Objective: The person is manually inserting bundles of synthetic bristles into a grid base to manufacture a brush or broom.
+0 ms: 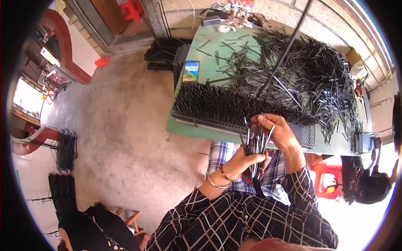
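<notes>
Pale concrete floor (125, 104) fills the left of the room, with dark racks (67, 150) hanging at the far left and a person in black (90, 230) low in that corner. Rightward stands a green desk (178, 129); a phone (191, 72) with a lit screen lies by its left edge, and some crumpled cloths (243, 17) are heaped along its far edge. Along the near edge sits a long black tray (302, 134), packed with upright dark rods (213, 98). Just off that edge, the left grip (240, 164) is wrapped around a bundle of thin rods (253, 146), most pointing upward. Beside it, the right grip (278, 130) has thumb and forefinger drawn close together above the bundle, near the tray; whether they pinch a rod I cannot tell. Loose rods (310, 71) lie tangled across the desk's middle and right side. Past the near right corner are a red stool (324, 180) and a black bag (372, 188).
</notes>
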Demonstrator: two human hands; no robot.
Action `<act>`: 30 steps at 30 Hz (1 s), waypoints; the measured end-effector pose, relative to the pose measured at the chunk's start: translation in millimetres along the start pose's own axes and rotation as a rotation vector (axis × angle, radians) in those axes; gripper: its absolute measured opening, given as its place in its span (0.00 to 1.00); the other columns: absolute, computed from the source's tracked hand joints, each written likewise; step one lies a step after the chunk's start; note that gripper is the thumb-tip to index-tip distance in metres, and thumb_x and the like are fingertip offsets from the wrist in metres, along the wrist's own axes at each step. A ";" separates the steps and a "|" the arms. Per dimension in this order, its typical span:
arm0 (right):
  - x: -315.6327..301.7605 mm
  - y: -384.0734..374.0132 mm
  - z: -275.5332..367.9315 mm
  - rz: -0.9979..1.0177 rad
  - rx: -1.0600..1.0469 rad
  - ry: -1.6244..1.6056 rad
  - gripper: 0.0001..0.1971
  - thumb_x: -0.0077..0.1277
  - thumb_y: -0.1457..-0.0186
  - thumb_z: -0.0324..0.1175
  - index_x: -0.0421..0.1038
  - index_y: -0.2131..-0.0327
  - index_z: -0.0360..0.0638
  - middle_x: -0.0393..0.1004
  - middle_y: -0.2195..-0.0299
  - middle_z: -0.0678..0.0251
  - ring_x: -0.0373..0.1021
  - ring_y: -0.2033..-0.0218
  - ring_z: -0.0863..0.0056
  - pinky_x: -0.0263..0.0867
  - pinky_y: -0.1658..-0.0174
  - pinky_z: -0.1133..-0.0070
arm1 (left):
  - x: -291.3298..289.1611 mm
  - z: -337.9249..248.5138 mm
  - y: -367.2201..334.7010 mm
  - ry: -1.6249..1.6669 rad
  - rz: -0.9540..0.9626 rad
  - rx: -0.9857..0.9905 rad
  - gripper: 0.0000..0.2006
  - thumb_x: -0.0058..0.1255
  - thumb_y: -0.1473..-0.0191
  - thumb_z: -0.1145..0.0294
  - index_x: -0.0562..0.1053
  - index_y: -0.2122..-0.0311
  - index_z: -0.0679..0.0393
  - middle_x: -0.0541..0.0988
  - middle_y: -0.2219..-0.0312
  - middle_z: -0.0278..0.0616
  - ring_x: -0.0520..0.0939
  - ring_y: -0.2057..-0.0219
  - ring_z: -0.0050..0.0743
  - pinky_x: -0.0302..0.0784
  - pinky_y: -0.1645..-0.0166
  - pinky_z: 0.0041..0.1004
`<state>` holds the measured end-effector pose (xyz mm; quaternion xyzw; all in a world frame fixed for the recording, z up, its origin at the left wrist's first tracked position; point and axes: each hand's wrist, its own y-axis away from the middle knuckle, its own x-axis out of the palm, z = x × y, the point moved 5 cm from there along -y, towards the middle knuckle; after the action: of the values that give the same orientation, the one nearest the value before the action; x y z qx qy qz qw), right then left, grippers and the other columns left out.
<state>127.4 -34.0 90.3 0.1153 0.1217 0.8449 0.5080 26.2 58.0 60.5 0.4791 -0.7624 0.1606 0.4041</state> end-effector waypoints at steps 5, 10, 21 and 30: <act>-32.2 16.1 -10.7 -0.105 -0.046 -0.081 0.15 0.49 0.42 0.36 0.73 0.59 0.32 0.73 0.70 0.70 0.66 0.69 0.85 0.62 0.63 0.86 | 12.1 19.4 -11.1 0.009 -0.031 -0.100 0.15 0.51 0.49 0.72 0.68 0.56 0.64 0.76 0.72 0.40 0.80 0.72 0.30 0.79 0.70 0.29; -106.6 51.1 -41.6 -0.397 -0.214 -0.139 0.15 0.49 0.41 0.37 0.72 0.57 0.34 0.71 0.72 0.73 0.64 0.72 0.87 0.60 0.67 0.87 | 29.9 64.8 -31.8 0.017 -0.095 -0.148 0.21 0.52 0.50 0.75 0.65 0.49 0.63 0.76 0.69 0.39 0.80 0.70 0.29 0.81 0.69 0.31; -199.4 75.7 -25.4 -0.811 -0.653 0.354 0.16 0.53 0.46 0.27 0.69 0.52 0.40 0.76 0.69 0.68 0.70 0.68 0.86 0.67 0.63 0.86 | 56.4 121.9 -101.9 -0.125 -0.164 -0.180 0.14 0.54 0.50 0.76 0.69 0.56 0.63 0.78 0.69 0.42 0.80 0.71 0.31 0.79 0.70 0.31; -199.8 46.3 -27.1 -0.787 -0.780 0.621 0.15 0.56 0.49 0.28 0.72 0.55 0.42 0.78 0.70 0.61 0.74 0.69 0.79 0.68 0.64 0.81 | 27.7 132.8 -119.1 -0.128 -0.200 -0.191 0.10 0.52 0.49 0.75 0.74 0.61 0.66 0.80 0.70 0.43 0.80 0.72 0.30 0.77 0.67 0.28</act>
<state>171.7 -234.5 65.4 -0.3822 -0.0199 0.5712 0.7261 61.4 -100.8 -17.7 0.5212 -0.7471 0.0155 0.4124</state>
